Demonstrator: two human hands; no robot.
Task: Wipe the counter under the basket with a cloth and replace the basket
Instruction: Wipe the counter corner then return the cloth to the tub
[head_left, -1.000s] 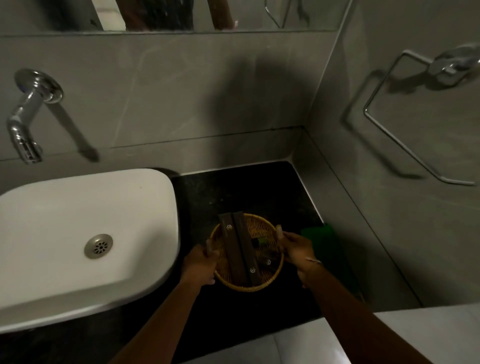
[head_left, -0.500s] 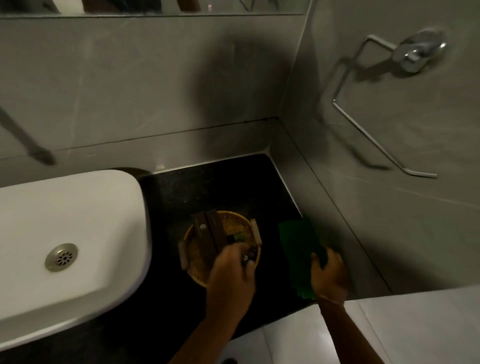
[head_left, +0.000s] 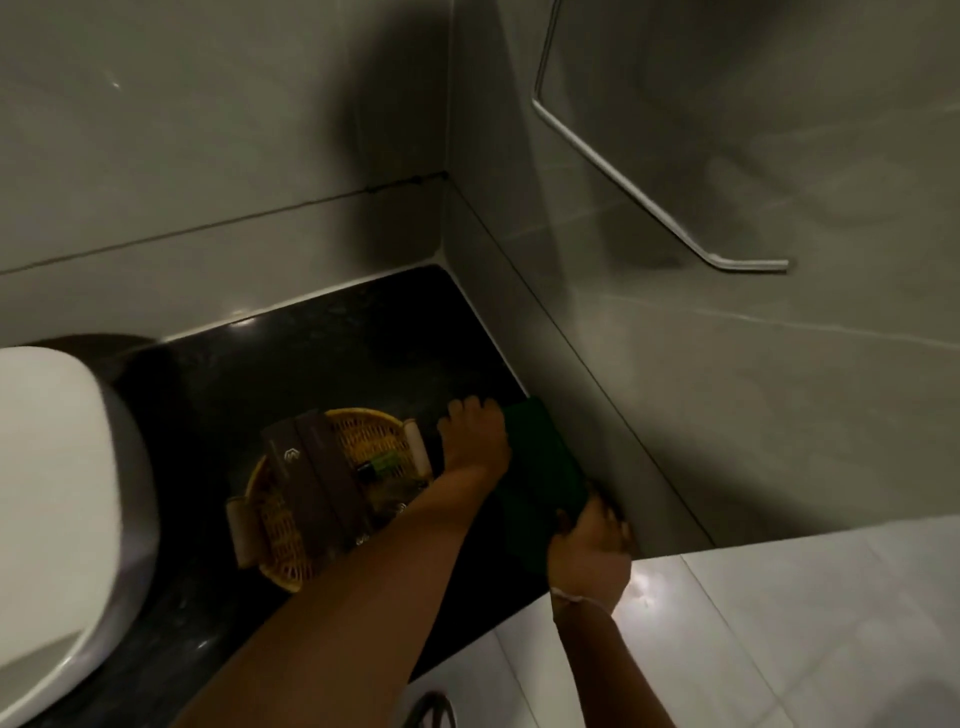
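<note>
A round yellow woven basket (head_left: 291, 525) with two pale handles sits on the black counter (head_left: 337, 353). It holds two dark brown boxes (head_left: 311, 483) and a small green item (head_left: 385, 462). A dark green cloth (head_left: 543, 462) lies to its right along the side wall. My left hand (head_left: 475, 441) reaches over the basket's right edge and grips the cloth's far left edge. My right hand (head_left: 589, 545) holds the cloth's near end at the counter's front edge. The cloth's near part is hidden under my right hand.
A white basin (head_left: 52, 493) fills the counter's left side, close to the basket. Grey tiled walls close the back and right. A metal towel ring (head_left: 623, 171) hangs on the right wall. Pale floor tiles (head_left: 753, 623) lie below the counter's front edge.
Both hands let go of the basket's handles. My right hand went to the green cloth, then my left hand crossed over the basket to it. The view turned right.
</note>
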